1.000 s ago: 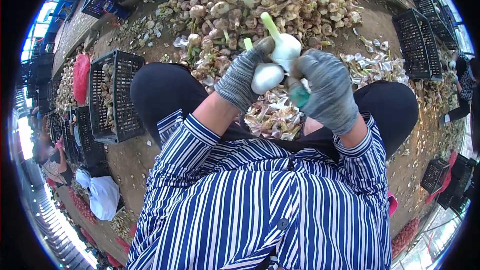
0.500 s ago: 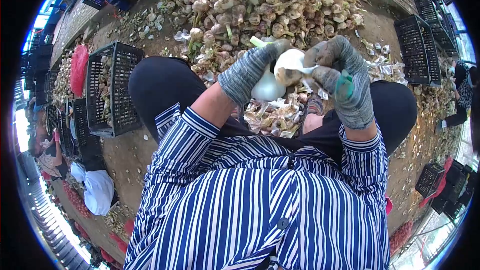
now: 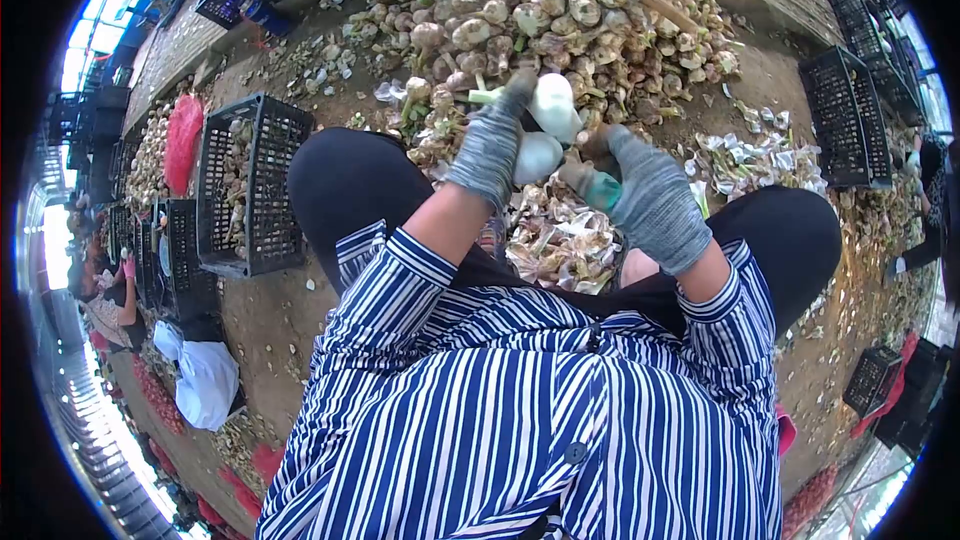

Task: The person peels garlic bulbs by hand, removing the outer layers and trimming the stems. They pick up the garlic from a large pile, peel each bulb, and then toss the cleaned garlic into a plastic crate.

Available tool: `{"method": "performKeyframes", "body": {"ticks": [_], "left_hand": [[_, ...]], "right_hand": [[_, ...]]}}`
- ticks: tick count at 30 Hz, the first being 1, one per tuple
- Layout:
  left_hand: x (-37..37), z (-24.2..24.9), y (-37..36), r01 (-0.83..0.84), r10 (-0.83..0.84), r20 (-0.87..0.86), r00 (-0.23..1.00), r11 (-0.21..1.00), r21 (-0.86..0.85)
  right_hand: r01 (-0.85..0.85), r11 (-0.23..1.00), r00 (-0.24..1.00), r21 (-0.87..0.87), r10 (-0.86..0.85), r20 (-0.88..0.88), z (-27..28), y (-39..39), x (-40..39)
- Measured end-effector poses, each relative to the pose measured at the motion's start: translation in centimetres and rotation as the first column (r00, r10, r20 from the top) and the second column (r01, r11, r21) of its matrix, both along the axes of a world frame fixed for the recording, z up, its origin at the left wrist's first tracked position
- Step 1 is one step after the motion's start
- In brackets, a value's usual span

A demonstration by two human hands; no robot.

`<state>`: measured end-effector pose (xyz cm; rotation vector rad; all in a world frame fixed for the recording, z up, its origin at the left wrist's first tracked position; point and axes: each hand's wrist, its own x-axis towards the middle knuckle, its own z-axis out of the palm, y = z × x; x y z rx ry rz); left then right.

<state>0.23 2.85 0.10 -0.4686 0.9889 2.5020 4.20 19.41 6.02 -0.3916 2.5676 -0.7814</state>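
**2 peeled garlic bulbs held up between gloved hands**

Far out to the left of the left hand: a red mesh sack (image 3: 182,143), then a black plastic crate (image 3: 250,185) part-filled with garlic, standing on the dirt beside the bent left knee. Lower left, by the ground: a white bag (image 3: 207,385).

Left hand (image 3: 492,145), in a grey knit glove, closed around 2 white peeled garlic bulbs (image 3: 545,130) — 1 upper bulb at the fingertips, 1 lower bulb against the palm; a pale green stem stub sticking out to the left past the thumb.

Directly beyond both hands: a big heap of unpeeled garlic (image 3: 560,15). Directly below them, between the knees: a pile of papery skins (image 3: 565,240).

Right hand (image 3: 645,200), also gloved, just right of the bulbs, curled shut around a small tool with a teal handle (image 3: 600,190); blade hidden, contact with the bulbs impossible to tell.

Further right of the right hand: more loose skins (image 3: 750,155), then another black crate (image 3: 850,120) standing on the dirt.
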Motion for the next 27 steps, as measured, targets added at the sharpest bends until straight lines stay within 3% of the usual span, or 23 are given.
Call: {"method": "performKeyframes", "body": {"ticks": [1, 2, 3, 5, 9, 11, 12, 13, 15, 16, 17, 19, 21, 23, 24, 25, 26, 27], "left_hand": [[0.4, 0.0, 0.6, 0.026, -0.026, 0.001, 1.0, 0.999, 0.028], [1.1, 0.0, 0.9, 0.088, -0.088, -0.089, 0.992, 0.996, -0.008], [0.6, -0.7, 1.9, -0.023, -0.008, -0.231, 0.973, 0.991, -0.13], [0.4, -2.0, 0.7, 0.126, -0.13, -0.034, 0.991, 0.989, -0.081], [1.0, 0.1, -0.2, 0.212, -0.211, 0.031, 0.977, 0.977, -0.04], [1.1, 0.8, -0.7, 0.137, -0.14, 0.014, 0.99, 0.98, 0.144], [0.6, 1.3, -1.1, 0.178, -0.198, 0.028, 0.98, 0.927, 0.329], [0.1, 0.7, -1.5, 0.162, -0.158, -0.048, 0.986, 0.871, 0.463], [0.0, 1.5, -2.3, 0.012, 0.012, -0.044, 0.999, 0.858, 0.514], [-0.5, 2.3, -3.0, -0.084, 0.072, 0.042, 0.996, 0.884, 0.459], [-0.2, 3.0, -3.3, -0.188, 0.193, 0.032, 0.981, 0.882, 0.432], [-0.8, 3.2, -4.2, -0.297, 0.322, 0.005, 0.947, 0.865, 0.404], [-1.3, 3.3, -4.9, -0.346, 0.395, -0.04, 0.918, 0.845, 0.408], [-1.4, 3.4, -5.6, -0.388, 0.461, -0.085, 0.883, 0.82, 0.419], [-1.5, 3.4, -5.9, -0.356, 0.439, -0.076, 0.895, 0.809, 0.468], [-1.6, 3.3, -6.1, -0.322, 0.414, -0.071, 0.908, 0.794, 0.515], [-1.7, 3.2, -6.2, -0.295, 0.402, -0.13, 0.906, 0.822, 0.487], [-1.5, 3.5, -5.7, -0.38, 0.45, -0.06, 0.891, 0.813, 0.442]], "right_hand": [[0.047, 0.981, 0.965, -0.191, -0.094, -0.246, 0.1, 0.2, 0.2], [0.077, 0.959, 0.95, -0.273, -0.153, -0.273, -1.0, 0.2, 0.2], [0.08, 0.958, 0.948, -0.274, -0.158, -0.275, -1.1, 0.4, 0.3], [-0.04, 0.967, 0.89, -0.25, -0.079, -0.449, -1.2, 0.9, 0.2], [-0.114, 0.974, 0.794, -0.195, -0.028, -0.607, -1.2, 1.9, -0.4], [0.092, 0.985, 0.866, -0.146, -0.152, -0.477, -0.9, 3.1, -1.2], [0.115, 0.972, 0.827, -0.203, -0.207, -0.523, -1.1, 3.3, -1.3], [0.104, 0.972, 0.829, -0.21, -0.201, -0.522, -1.3, 3.4, -1.2], [0.126, 0.992, 0.957, 0.009, -0.12, -0.263, -1.5, 3.2, -1.5], [0.057, 0.992, 0.949, 0.116, -0.018, -0.315, -1.2, 3.0, -1.5], [0.044, 0.994, 0.947, 0.105, -0.009, -0.321, -1.5, 2.8, -1.6], [0.093, 0.98, 0.861, -0.174, -0.167, -0.48, -2.5, 2.7, -1.6], [0.07, 0.976, 0.801, -0.208, -0.18, -0.571, -2.8, 2.7, -1.3], [0.043, 0.964, 0.958, -0.264, -0.114, -0.262, -3.3, 2.8, -0.9], [-0.069, 0.988, 0.969, 0.135, 0.099, -0.228, -3.2, 2.9, -0.9], [-0.166, 0.949, 0.957, 0.267, 0.221, -0.187, -2.9, 2.7, -0.5], [-0.131, 0.957, 0.991, 0.26, 0.137, -0.002, -1.5, 1.7, -0.4], [-0.093, 0.961, 0.982, 0.26, 0.046, 0.181, -0.2, 0.9, -0.4]]}}
